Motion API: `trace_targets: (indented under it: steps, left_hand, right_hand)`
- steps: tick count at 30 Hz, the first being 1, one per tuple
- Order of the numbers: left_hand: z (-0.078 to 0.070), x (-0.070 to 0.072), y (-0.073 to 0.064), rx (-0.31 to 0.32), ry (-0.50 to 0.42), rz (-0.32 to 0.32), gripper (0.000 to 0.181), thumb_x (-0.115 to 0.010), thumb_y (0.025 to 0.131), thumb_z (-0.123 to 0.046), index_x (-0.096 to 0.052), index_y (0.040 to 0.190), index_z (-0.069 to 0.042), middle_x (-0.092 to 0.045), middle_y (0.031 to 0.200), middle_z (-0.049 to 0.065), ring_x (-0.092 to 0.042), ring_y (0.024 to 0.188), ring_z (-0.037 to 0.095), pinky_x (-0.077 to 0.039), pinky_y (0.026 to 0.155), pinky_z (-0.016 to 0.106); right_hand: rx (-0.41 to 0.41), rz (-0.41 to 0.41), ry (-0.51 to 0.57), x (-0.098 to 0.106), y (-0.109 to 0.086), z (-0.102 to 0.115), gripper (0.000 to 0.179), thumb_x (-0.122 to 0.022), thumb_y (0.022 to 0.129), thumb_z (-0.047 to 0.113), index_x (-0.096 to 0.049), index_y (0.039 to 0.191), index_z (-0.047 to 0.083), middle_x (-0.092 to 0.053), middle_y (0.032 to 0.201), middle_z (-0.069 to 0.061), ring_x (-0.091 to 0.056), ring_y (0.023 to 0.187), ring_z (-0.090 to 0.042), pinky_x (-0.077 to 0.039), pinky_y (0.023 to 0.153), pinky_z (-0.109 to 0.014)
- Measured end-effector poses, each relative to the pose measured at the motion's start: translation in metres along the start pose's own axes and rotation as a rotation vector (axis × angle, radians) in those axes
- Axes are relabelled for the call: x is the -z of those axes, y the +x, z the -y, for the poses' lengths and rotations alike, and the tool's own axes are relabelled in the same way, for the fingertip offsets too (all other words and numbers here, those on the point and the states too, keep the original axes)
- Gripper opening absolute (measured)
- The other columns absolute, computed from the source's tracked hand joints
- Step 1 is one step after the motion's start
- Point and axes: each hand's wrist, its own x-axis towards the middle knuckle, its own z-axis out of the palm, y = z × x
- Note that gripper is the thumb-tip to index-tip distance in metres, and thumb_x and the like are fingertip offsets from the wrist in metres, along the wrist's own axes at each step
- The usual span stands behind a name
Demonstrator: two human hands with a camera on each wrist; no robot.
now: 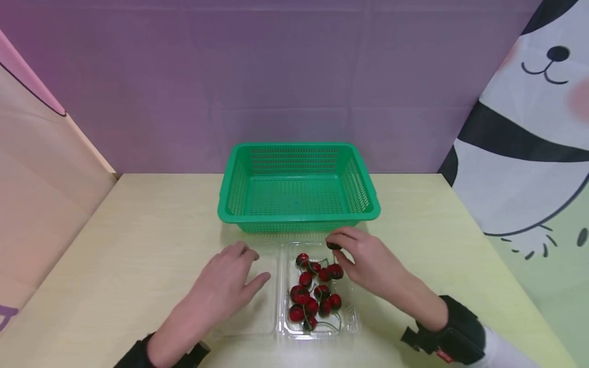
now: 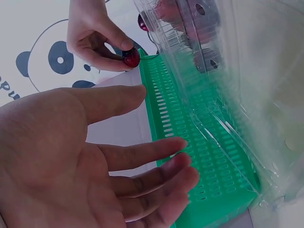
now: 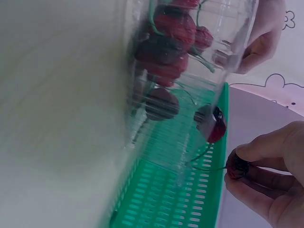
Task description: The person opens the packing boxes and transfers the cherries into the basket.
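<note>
My right hand (image 1: 368, 258) pinches a dark red cherry (image 1: 333, 246) between thumb and fingers, over the far right corner of a clear plastic clamshell box (image 1: 352, 317). In the right wrist view, a thin stem trails from the held cherry (image 3: 237, 165) toward another cherry (image 3: 210, 124) in the box. Several more red cherries (image 1: 301, 295) with green stems lie in the box. My left hand (image 1: 225, 283) hovers over the box's flat lid (image 1: 250, 324) on the left, fingers loosely spread and holding nothing; its palm (image 2: 52, 156) shows in the left wrist view.
Just behind the box stands a green plastic basket (image 1: 299, 226) with slotted sides; no fruit shows in it. Both stand on a pale wooden table (image 1: 152, 245). A purple backdrop (image 1: 285, 76) rises behind the table, and a panda-print cloth (image 1: 520, 189) hangs on the right.
</note>
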Motion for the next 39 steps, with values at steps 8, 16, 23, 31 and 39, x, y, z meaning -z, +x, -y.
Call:
trace_targets:
  steps: [8,16,23,31,39]
  left_hand:
    - [-0.005,-0.005,0.007,-0.084,-0.040,-0.012,0.036,-0.077,0.085,-0.034,-0.069,0.106,-0.004,-0.058,0.098,0.000,-0.058,0.091,0.017,-0.048,0.080,0.028]
    - [-0.014,-0.010,0.014,-0.206,-0.077,0.020,0.038,-0.077,0.085,-0.030,-0.067,0.111,-0.003,-0.057,0.099,0.000,-0.056,0.092,0.017,-0.047,0.080,0.030]
    - [-0.024,-0.016,0.016,-0.317,-0.089,0.039,0.033,-0.077,0.086,-0.026,-0.067,0.110,-0.006,-0.055,0.099,-0.002,-0.054,0.091,0.014,-0.046,0.079,0.025]
    - [-0.033,-0.025,0.017,-0.377,-0.018,0.086,0.033,-0.076,0.085,-0.031,-0.070,0.108,-0.008,-0.055,0.096,-0.005,-0.053,0.087,0.012,-0.045,0.077,0.026]
    - [-0.040,-0.029,0.016,-0.374,0.014,0.103,0.030,-0.079,0.082,-0.027,-0.072,0.105,-0.009,-0.059,0.106,-0.002,-0.056,0.098,0.015,-0.045,0.086,0.028]
  right_hand:
    - [0.014,-0.061,-0.002,0.010,0.006,-0.003,0.024,-0.079,0.079,-0.002,-0.070,0.100,0.003,-0.064,0.101,-0.002,-0.064,0.094,-0.018,-0.052,0.080,-0.027]
    - [0.040,-0.119,0.013,0.012,0.011,-0.008,0.024,-0.080,0.079,-0.001,-0.070,0.101,0.002,-0.065,0.101,-0.003,-0.065,0.093,-0.019,-0.052,0.080,-0.027]
    - [0.035,-0.163,0.017,0.018,0.016,-0.011,0.025,-0.079,0.078,-0.001,-0.071,0.102,0.001,-0.065,0.102,-0.005,-0.066,0.093,-0.020,-0.053,0.079,-0.029]
    - [0.024,-0.220,0.046,0.020,0.022,-0.014,0.026,-0.079,0.078,-0.002,-0.071,0.102,0.001,-0.066,0.103,-0.006,-0.067,0.092,-0.021,-0.053,0.077,-0.028]
    - [0.028,-0.271,0.069,0.022,0.030,-0.018,0.026,-0.078,0.077,-0.004,-0.070,0.102,-0.001,-0.066,0.104,-0.007,-0.067,0.091,-0.021,-0.053,0.073,-0.027]
